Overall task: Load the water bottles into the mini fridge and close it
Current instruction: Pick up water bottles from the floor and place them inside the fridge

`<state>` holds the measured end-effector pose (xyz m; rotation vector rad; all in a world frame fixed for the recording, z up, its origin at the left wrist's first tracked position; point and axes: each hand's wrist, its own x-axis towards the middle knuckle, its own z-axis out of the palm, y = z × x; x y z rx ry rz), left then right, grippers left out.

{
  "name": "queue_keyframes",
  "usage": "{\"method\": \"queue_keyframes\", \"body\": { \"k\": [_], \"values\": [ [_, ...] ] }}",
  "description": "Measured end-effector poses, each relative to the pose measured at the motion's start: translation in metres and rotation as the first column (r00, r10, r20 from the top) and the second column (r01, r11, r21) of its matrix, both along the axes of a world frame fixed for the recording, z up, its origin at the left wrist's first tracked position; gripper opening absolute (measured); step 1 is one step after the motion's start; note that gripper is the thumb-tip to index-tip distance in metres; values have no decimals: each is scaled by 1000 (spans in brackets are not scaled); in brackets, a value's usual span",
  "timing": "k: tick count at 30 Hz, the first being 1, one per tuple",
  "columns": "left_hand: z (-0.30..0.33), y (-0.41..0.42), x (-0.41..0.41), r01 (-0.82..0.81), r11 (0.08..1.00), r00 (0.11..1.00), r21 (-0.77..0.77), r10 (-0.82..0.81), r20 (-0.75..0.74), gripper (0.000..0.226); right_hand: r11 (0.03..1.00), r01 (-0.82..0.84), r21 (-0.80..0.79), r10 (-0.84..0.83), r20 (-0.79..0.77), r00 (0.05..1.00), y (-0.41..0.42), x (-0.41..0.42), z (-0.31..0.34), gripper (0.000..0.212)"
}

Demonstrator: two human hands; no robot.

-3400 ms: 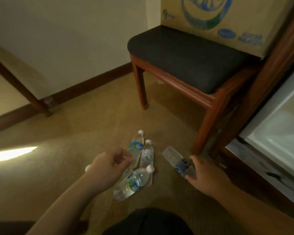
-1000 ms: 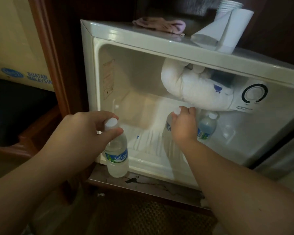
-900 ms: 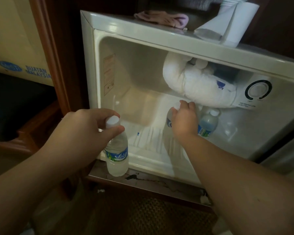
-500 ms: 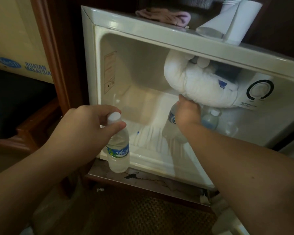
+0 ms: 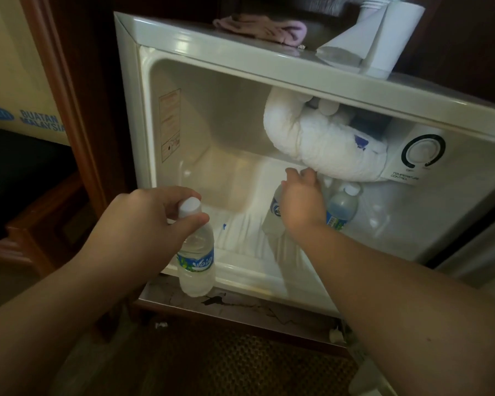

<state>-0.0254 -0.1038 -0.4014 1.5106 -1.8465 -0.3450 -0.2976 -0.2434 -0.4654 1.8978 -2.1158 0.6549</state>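
Inside white fridge, right grip clamped on clear bottle, left grip clamps ribbed-cap bottle

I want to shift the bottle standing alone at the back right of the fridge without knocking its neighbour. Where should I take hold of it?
Probably at the cap and neck of the back bottle, coming from above and in front. It stands upright with the cap free, while the right hand and its bottle crowd its left side. The frosted lump overhangs, so keep the grip low.
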Motion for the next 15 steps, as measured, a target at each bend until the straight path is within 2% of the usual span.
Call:
{"method": "queue_keyframes", "body": {
  "k": [3,6,8,12,15],
  "values": [
    [-2,1,-2,4,1000,1000,9,-4,-17,37,993,-6,-117,9,28,1000,5,5,-9,49],
    [-3,3,-3,10,1000,1000,3,-10,-7,36,988,25,-150,-9,109,994,9,9,-10,52],
    [-3,3,-3,14,1000,1000,0,-14,-4,37,988,39,-148,-8,202,979,12,10,-6,54],
    [-2,2,-4,6,1000,1000,-3,-6,-11,36,991,93,-100,-61,288,956,15,10,-2,63],
    [-3,3,-4,8,1000,1000,-5,-8,-13,35,990,133,-41,-101,438,893,13,9,-7,63]
  ]
}}
